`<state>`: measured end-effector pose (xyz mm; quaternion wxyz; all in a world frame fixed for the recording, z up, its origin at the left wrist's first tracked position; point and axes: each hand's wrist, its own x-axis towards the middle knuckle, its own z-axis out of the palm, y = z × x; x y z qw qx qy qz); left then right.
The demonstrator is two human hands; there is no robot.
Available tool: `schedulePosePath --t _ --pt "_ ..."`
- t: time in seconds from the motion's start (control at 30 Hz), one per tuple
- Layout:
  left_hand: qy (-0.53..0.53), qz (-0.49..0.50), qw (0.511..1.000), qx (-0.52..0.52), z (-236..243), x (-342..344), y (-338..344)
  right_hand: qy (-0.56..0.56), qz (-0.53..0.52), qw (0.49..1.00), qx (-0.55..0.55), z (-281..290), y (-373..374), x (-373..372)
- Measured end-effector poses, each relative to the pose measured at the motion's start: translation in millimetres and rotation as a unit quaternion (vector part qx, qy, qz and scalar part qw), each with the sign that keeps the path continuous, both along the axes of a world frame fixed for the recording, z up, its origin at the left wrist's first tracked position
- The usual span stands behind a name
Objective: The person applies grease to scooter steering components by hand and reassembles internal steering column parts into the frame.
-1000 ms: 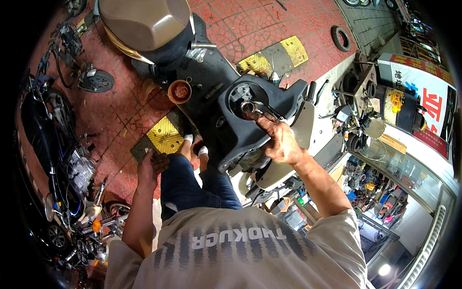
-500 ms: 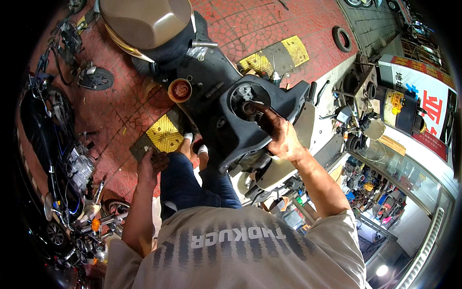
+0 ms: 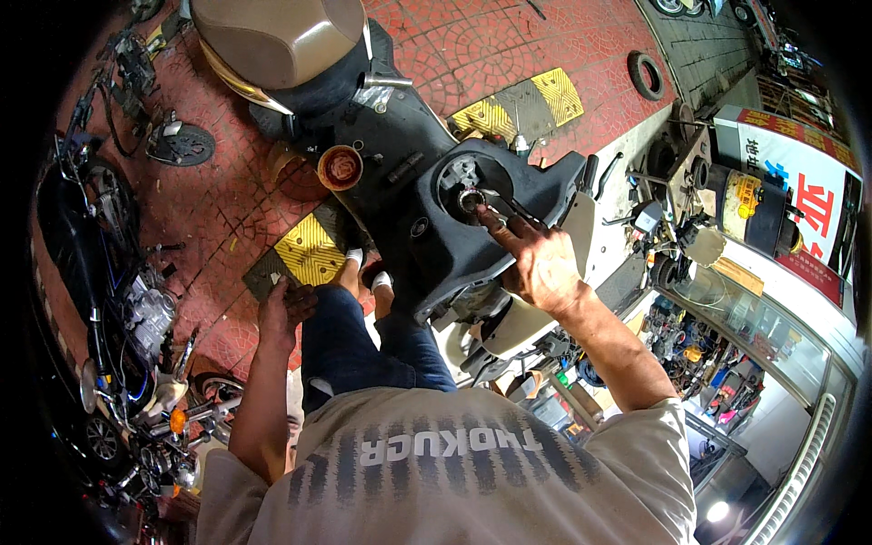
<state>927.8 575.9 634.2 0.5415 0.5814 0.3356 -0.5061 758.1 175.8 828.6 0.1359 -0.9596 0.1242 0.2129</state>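
Since the earlier frame, the right hand (image 3: 536, 263) has been kept at the round opening (image 3: 470, 186) in the black scooter front panel (image 3: 454, 245), and only a slight shift of its fingers toward the opening's lower edge is seen. An index finger is extended to the metal ring (image 3: 470, 200) inside the opening, with the other fingers loosely curled behind it; nothing is seen to be clamped in this hand. The left hand (image 3: 283, 309) is rested low beside the blue-trousered knee (image 3: 336, 318), close to the yellow-and-black ramp block (image 3: 304, 254) on the red paving (image 3: 227, 200); its fingers are curled, and whether anything is held in it cannot be told. The panel is set at the front end of the black scooter body, just ahead of the person's knees. A tan seat (image 3: 277, 36) is seen at the far end of the scooter, and a small orange-rimmed cup (image 3: 340, 167) is placed beside the body. Motorcycle parts (image 3: 118, 300) are piled at the left.
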Motion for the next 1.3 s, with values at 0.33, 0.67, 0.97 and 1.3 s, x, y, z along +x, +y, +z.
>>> schedulePosePath --t 0.33,0.67,0.97,1.3 --pt "0.011 0.0 1.0 0.007 -7.5 -4.3 7.4 0.03 -0.037 0.997 0.061 -21.5 0.2 15.9" --pt "-0.002 -0.007 1.0 0.007 1.3 -5.6 -0.3 0.006 0.019 0.999 0.036 -1.4 -6.4 5.2" --pt "-0.004 0.003 0.997 -0.082 15.5 4.5 -25.0 -0.061 -0.006 0.997 0.056 -0.4 0.3 7.1" --pt "0.032 0.063 0.944 -0.321 55.0 22.7 -53.1 -0.086 -0.053 0.995 0.014 -8.5 22.7 1.3"
